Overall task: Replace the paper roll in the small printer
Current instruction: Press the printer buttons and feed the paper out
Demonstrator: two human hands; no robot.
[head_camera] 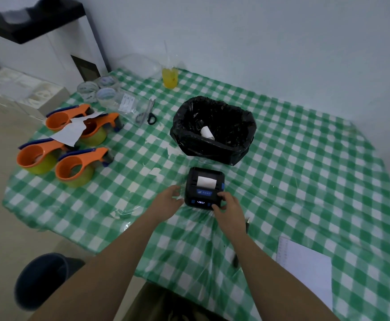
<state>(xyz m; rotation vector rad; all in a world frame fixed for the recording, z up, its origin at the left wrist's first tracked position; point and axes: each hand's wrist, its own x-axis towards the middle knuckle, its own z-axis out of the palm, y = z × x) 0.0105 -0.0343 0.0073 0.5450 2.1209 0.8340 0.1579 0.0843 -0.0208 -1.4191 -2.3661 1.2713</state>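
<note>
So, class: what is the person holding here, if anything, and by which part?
The small black printer, on the table: right hand grips its near right corner, left hand rests against its left side. Nothing is lifted.

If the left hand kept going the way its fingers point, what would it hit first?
Most likely the small black printer: the left hand points at its left side, fingertips just short of it or barely touching; depth is unclear.

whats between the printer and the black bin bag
Nothing in the head view: only bare checked tablecloth between the printer and the bin bag behind it.
</note>
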